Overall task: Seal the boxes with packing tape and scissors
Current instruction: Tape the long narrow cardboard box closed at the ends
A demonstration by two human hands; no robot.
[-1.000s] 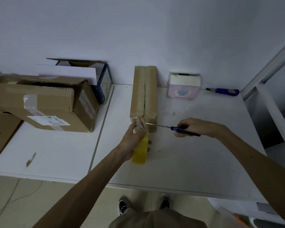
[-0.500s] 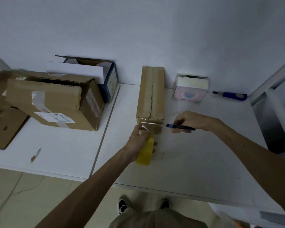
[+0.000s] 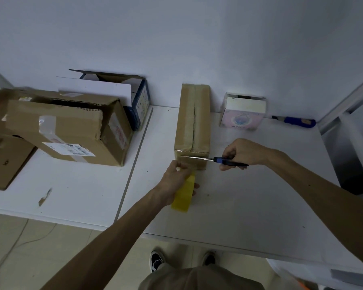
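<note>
A long narrow cardboard box (image 3: 192,120) lies on the white table (image 3: 249,206), one end against the wall, with clear tape along its top seam. My left hand (image 3: 176,181) grips a yellow roll of packing tape (image 3: 184,195) just below the box's near end, and a strip of tape stretches from the roll up to that end. My right hand (image 3: 242,152) holds blue-handled scissors (image 3: 222,160). Their blades (image 3: 194,157) lie across the stretched tape at the box's near face.
A big open cardboard box (image 3: 71,130) lies on its side at the left, with a blue-and-white open box (image 3: 122,97) behind it. A small white box (image 3: 243,111) and a blue utility knife (image 3: 296,121) sit by the wall. My shoes (image 3: 157,260) show below the table edge.
The scissor blades have slid left across the tape at the box's near end. My left hand keeps the roll pulled taut below the box. The view shifted slightly.
</note>
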